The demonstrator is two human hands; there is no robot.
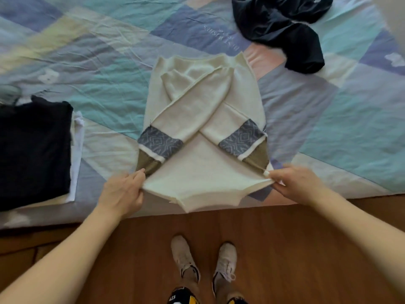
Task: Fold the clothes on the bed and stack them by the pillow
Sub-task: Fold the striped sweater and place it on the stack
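At the near edge of the patchwork quilted bed (pixel 105 106), my left hand (pixel 122 194) and right hand (pixel 295 185) each pinch the cream knitted sweater's (pixel 203 172) hem corners (sleeves crossed over its front).

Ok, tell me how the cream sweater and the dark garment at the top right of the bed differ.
The cream sweater lies flat near the bed's edge, sleeves crossed over its body; the dark garment lies crumpled in a heap farther back. The sweater is partly folded; the dark garment is not folded at all. The left hand and right hand grip the sweater's near corners; nothing touches the dark garment. Both rest on the patchwork quilt.
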